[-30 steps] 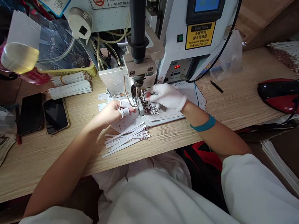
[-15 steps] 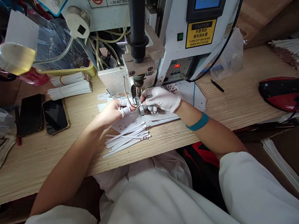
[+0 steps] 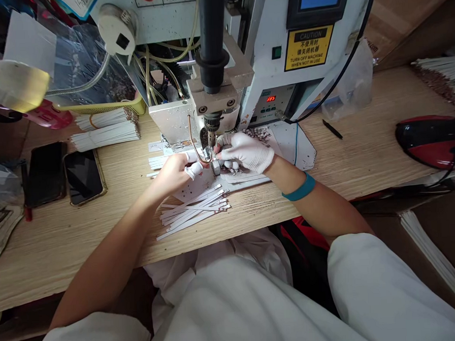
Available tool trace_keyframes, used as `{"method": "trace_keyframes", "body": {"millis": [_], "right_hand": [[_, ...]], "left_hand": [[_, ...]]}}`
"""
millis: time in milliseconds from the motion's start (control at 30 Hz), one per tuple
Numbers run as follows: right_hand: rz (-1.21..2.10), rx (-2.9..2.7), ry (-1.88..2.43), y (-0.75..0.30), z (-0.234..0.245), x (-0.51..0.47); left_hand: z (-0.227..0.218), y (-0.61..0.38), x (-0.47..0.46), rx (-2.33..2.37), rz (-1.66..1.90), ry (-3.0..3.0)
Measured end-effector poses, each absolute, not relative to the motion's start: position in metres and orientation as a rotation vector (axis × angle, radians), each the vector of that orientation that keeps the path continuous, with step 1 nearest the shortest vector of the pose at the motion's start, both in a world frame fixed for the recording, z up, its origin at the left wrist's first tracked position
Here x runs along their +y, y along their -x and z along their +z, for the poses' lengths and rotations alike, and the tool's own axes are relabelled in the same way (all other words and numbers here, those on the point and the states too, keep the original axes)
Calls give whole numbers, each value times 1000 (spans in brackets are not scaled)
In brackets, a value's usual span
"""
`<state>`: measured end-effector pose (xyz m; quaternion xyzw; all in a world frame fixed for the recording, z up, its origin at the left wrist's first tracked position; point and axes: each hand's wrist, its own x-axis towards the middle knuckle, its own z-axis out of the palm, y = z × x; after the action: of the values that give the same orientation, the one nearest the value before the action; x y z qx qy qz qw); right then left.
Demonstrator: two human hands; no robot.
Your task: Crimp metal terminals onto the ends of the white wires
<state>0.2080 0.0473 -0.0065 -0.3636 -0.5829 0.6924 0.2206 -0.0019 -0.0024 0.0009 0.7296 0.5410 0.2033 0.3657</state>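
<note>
Left hand [image 3: 170, 174]: bare, 2 white finger cots, fingertips pressed together under the machine head [image 3: 210, 123], grip on anything unclear. Right hand [image 3: 246, 151]: white glove, fingers curled beside small metal pieces [image 3: 225, 165], grip unclear. White strips [image 3: 191, 211] lie just below.

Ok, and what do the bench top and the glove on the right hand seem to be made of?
The bench top looks like pale wood-grain laminate or veneer, with a satin surface and regular streaks; solid wood can't be ruled out. The glove looks like thin white knitted fabric, matte, with fine ribbing and soft creases.
</note>
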Motion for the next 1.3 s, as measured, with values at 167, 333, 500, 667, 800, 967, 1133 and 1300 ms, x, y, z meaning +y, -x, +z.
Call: {"method": "trace_keyframes", "body": {"millis": [167,333,500,667,800,967,1133,1300], "right_hand": [[1892,-1631,990,-208,-8,47],[1884,-1620,1017,-206,-6,46],[1907,-1597,1010,-206,-6,46],[1918,-1571,1005,-207,-5,46],[1907,-1564,973,-207,-5,46],[1885,-1552,933,-205,-7,47],[1858,-1547,918,-207,-7,47],[1883,-1548,953,-206,-7,45]], "left_hand": [[-7,5,4,1340,530,-1791],[-13,6,9,1253,613,-1741],[-10,2,8,1254,627,-1688],[-2,-2,7,1266,622,-1725],[-3,-2,6,1320,617,-1718],[-5,0,7,1316,593,-1700],[-5,3,9,1309,534,-1638],[-10,4,9,1320,553,-1623]]}}
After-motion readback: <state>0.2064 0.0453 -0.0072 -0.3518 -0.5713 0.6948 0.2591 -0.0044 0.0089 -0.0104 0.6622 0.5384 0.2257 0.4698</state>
